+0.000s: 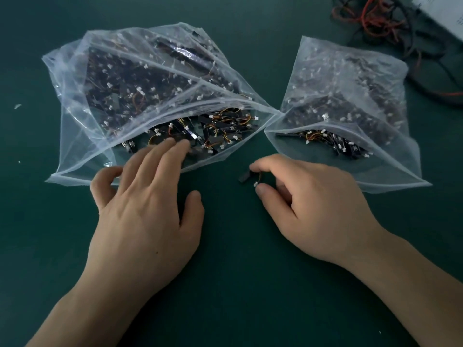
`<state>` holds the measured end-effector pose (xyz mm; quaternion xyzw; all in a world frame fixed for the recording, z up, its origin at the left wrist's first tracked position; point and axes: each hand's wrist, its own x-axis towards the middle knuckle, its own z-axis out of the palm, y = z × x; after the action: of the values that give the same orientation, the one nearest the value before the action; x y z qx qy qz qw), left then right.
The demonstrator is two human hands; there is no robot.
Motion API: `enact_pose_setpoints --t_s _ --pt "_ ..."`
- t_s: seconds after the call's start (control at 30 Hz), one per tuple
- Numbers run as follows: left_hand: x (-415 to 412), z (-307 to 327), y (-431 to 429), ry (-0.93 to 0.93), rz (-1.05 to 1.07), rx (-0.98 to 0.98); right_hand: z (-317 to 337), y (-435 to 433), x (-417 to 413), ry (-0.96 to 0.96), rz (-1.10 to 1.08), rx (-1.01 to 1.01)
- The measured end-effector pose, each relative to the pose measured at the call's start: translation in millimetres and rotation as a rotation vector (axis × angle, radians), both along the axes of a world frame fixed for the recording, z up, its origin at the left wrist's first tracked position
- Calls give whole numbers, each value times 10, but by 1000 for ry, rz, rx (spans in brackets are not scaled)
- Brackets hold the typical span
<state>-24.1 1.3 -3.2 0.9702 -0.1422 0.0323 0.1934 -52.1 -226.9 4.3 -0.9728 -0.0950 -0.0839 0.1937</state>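
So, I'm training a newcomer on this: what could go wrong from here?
The right hand pinches the small board only by fingertips, so it may slip onto the table. The left hand, reaching into the left bag, could snag tangled wires and drag several pieces out. The right bag also lies open, so parts might spill.

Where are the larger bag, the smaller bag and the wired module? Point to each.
larger bag (pixel 75 146): head view, clear left wall.
smaller bag (pixel 393 169): head view, clear near flap.
wired module (pixel 244 177): head view, black body by the right hand (pixel 313 204) fingers.
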Motion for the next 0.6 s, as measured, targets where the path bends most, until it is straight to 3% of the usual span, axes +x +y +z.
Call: enact_pose_setpoints --t_s 0.6 --pt "-18 -1 27 9 -32 -7 -21 -26 0 -2 5 33"
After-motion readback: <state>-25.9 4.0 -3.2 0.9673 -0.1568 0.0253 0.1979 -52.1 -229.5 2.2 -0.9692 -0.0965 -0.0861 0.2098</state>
